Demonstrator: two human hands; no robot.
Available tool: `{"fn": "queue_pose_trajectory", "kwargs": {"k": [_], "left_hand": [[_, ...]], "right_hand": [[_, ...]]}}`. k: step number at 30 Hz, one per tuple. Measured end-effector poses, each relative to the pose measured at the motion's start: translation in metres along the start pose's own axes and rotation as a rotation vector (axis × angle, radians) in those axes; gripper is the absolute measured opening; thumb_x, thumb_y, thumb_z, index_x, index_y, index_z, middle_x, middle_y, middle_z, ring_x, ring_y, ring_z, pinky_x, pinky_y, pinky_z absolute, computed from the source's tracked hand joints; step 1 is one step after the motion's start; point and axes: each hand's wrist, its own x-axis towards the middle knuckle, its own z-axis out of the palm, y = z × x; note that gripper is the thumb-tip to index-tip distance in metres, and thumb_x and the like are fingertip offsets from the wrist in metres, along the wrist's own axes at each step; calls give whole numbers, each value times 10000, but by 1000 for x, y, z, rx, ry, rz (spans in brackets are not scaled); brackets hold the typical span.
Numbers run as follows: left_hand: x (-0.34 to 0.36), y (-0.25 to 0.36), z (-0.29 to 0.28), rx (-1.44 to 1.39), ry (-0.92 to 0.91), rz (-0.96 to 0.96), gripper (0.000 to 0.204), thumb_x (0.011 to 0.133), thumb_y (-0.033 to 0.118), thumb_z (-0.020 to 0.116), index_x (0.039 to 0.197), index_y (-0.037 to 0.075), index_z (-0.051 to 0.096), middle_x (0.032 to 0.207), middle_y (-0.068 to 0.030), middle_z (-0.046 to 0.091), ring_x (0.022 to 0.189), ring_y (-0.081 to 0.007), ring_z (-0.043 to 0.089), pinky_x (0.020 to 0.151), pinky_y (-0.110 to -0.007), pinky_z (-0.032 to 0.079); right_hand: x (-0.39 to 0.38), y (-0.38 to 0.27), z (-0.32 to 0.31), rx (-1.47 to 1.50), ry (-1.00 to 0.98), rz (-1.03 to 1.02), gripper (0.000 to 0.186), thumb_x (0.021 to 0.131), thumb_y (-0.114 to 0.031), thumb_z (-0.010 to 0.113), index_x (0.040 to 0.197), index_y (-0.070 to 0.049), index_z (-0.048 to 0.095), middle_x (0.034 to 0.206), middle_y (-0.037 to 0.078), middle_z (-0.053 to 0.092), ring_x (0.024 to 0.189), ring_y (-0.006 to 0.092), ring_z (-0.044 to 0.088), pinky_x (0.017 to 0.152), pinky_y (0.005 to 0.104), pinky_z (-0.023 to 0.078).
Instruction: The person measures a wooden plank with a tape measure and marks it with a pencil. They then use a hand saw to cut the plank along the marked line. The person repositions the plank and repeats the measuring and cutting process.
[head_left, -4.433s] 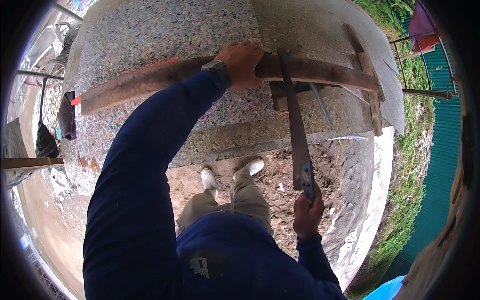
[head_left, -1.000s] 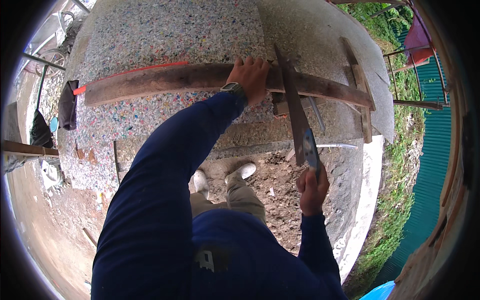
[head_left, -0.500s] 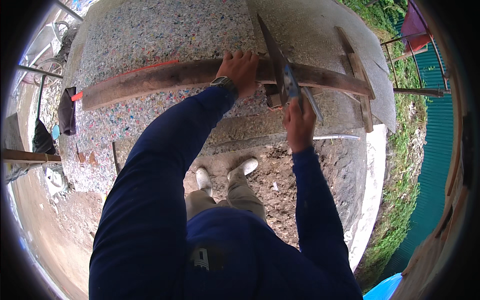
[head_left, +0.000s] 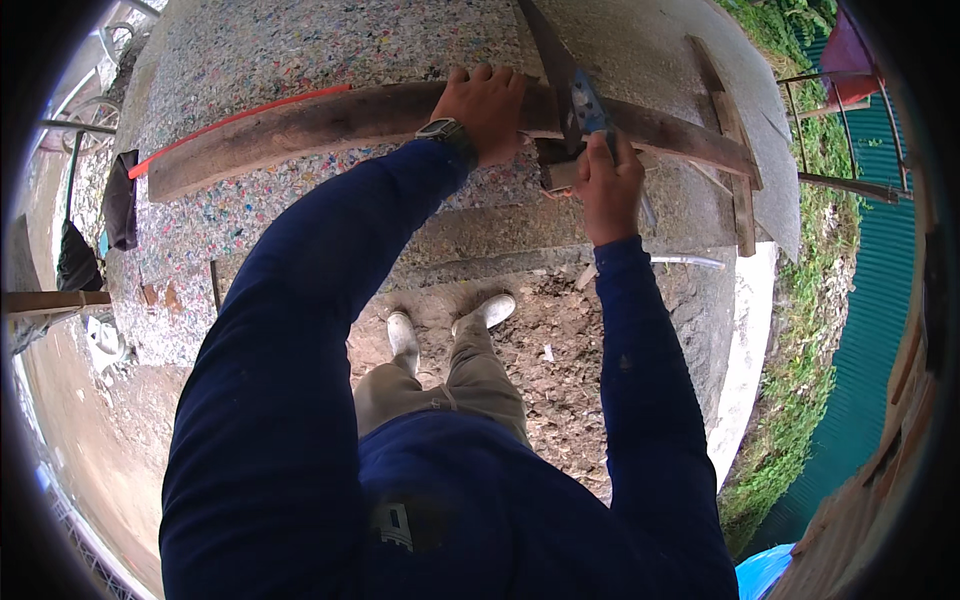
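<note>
R hand nearest, grip closed tight on saw by its blue handle, blade pointing away across plank. L hand next, grip clamped over plank just L of blade. Plank lies crosswise on speckled desk; blade/wood contact hard to make out.

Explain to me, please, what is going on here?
A person holds a saw by its handle in the right hand; the blade lies across a long wooden beam. The left hand is on the beam, left of the blade. A red strip runs along the beam's far side, toward its left end. How deep any cut goes, I cannot tell.
</note>
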Motion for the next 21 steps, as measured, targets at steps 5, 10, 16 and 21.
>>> {"fn": "queue_pose_trajectory", "kwargs": {"k": [5,10,16,21], "left_hand": [[3,-13,1,24,0,-5,766,839,436,901,1436,72,589,1398,-128,642,1347,-344,592,1142,-529,438],[1,-14,12,24,65,-6,771,839,433,904,1442,71,586,1384,-133,638,1334,-353,592,1129,-531,441],[-3,-5,5,2,11,32,716,867,427,879,1419,58,612,1348,-110,663,1314,-326,602,1141,-542,436],[0,-3,-6,5,-34,13,763,851,433,890,1441,61,582,1383,-113,643,1339,-337,587,1127,-532,445]], "right_hand": [[-113,-8,-17,60,50,101,350,1152,-278,598,1383,-18,638,701,-69,499,574,9,427,487,219,332],[-266,-59,-75,37,67,187,631,1127,-424,623,1538,47,535,671,-75,473,540,1,382,475,228,307],[-52,-3,-2,-9,47,29,286,1133,-338,613,1155,-53,608,699,-63,497,566,15,433,492,234,358],[-16,-2,13,10,44,9,274,1142,-341,621,1106,-69,627,709,-57,493,555,31,438,482,240,355]]}}
